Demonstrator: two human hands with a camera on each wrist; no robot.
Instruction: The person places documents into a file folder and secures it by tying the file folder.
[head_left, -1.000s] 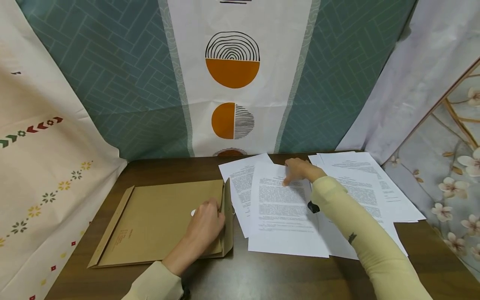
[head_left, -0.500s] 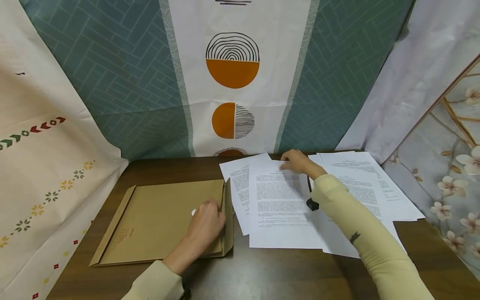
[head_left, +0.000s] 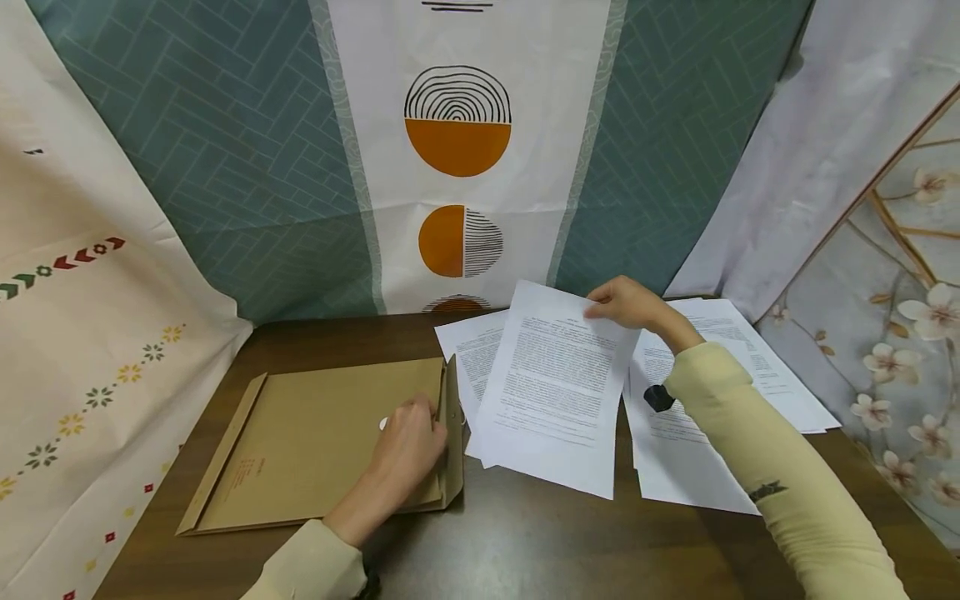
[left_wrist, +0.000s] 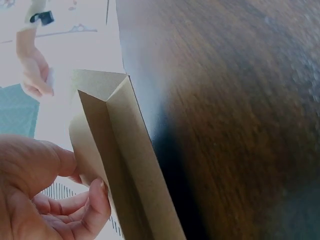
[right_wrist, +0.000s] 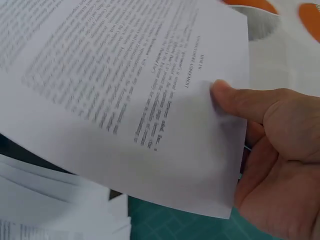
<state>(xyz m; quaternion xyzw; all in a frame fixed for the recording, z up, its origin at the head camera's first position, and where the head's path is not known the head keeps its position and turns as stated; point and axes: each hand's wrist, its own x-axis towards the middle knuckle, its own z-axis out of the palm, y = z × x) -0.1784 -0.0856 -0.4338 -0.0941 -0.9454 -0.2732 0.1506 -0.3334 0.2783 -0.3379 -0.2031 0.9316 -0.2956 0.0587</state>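
My left hand [head_left: 408,442] pinches the upper layer of a brown cardboard file envelope [head_left: 330,425] near its right end. Thumb and fingers curl over that edge in the left wrist view, where the envelope's mouth [left_wrist: 125,135] gapes beside them. With thumb on top and fingers beneath, my right hand [head_left: 626,302] holds a printed sheet of paper [head_left: 555,392] by its top right corner. The sheet is lifted and tilted at that corner; its lower left overlaps another printed sheet [head_left: 472,346]. Close up in the right wrist view, the paper's text [right_wrist: 165,80] runs up to the thumb.
More printed sheets [head_left: 697,467] lie spread on the dark wooden table [head_left: 540,550] under and beyond my right forearm. A patterned cloth [head_left: 457,150] hangs behind the table. Further cloths close in the left and right sides.
My right hand has gripped the middle sheet's top edge and raised it, swinging it to a slant and moving slightly right. The left hand and envelope have stayed in place.
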